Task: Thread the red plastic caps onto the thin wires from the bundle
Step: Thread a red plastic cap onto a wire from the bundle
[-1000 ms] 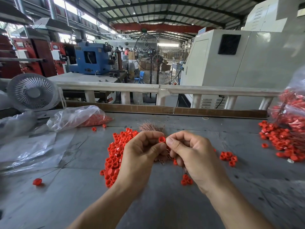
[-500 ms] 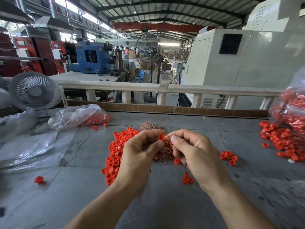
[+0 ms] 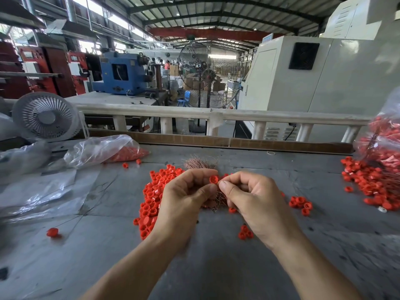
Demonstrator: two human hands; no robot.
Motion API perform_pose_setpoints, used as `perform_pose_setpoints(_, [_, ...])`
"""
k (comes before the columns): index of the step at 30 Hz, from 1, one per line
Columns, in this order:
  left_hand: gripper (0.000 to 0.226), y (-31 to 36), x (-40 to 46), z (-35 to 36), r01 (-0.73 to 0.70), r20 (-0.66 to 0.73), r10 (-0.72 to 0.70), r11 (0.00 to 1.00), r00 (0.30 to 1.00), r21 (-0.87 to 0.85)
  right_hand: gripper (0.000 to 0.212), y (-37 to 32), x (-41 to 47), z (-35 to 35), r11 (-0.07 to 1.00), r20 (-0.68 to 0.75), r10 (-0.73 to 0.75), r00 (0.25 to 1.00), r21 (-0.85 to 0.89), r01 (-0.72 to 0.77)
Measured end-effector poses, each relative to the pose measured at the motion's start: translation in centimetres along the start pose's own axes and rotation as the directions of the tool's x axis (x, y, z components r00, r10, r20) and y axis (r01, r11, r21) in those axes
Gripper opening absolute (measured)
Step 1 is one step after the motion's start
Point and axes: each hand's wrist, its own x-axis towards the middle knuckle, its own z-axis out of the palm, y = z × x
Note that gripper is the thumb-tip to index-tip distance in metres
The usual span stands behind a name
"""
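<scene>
Red cap (image 3: 213,179) sits pinched in the left hand (image 3: 184,198) fingers above the table (image 3: 216,267); the right hand (image 3: 253,198) pinches something too thin to see, probably a wire. Threading is underway; next, feed it through. Wire bundle (image 3: 200,163) lies beyond.

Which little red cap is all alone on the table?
Start at the round white desk fan on the grey table's far left. Come toward the near edge, past the clear plastic sheet. One red plastic cap sits there, away from every pile.

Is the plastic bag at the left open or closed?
Open: the plastic bag lies flat, its mouth facing right, where red caps show inside.
</scene>
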Motion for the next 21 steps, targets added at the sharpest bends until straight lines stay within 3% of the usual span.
perform_pose_setpoints(8, [0.026, 0.33, -0.09, 0.02, 0.017, -0.007, -0.017, 1.0, 1.0, 0.019, 0.013, -0.08, -0.02, -0.15, 0.999, -0.033, 0.033, 0.999, -0.037, -0.034])
perform_pose_setpoints(21, [0.021, 0.31, 0.1, -0.26, 0.143, 0.025, -0.141, 0.98, 0.99, -0.141, 0.013, -0.18, 0.11, -0.5, 0.996, -0.054, 0.093, 0.994, 0.003, -0.093])
